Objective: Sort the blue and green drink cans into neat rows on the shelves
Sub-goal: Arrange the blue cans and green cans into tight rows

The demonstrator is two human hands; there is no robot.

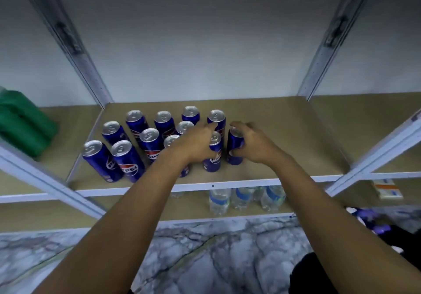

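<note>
Shelving bay, white steel uprights, tan shelf (284,134), pale wall behind, marbled floor below. Blue cans (127,159) stand upright in rough diagonal rows left to centre. Right hand (252,144) grasps the rightmost can (234,150) from its right side; left hand (196,143) curls round the neighbouring can (214,154) just left. Both cans' axes are vertical, with open shelf to the right. Green pack (22,122) sits far left, water bottles (243,199) one shelf down.

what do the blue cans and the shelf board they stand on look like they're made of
Blue cans: likely aluminium, with bare silvery tops, pull tabs and glossy printed sides. Shelf board: probably fibreboard or similar pressed wood, matte tan with no visible grain; its front edge looks like pale painted metal.
</note>
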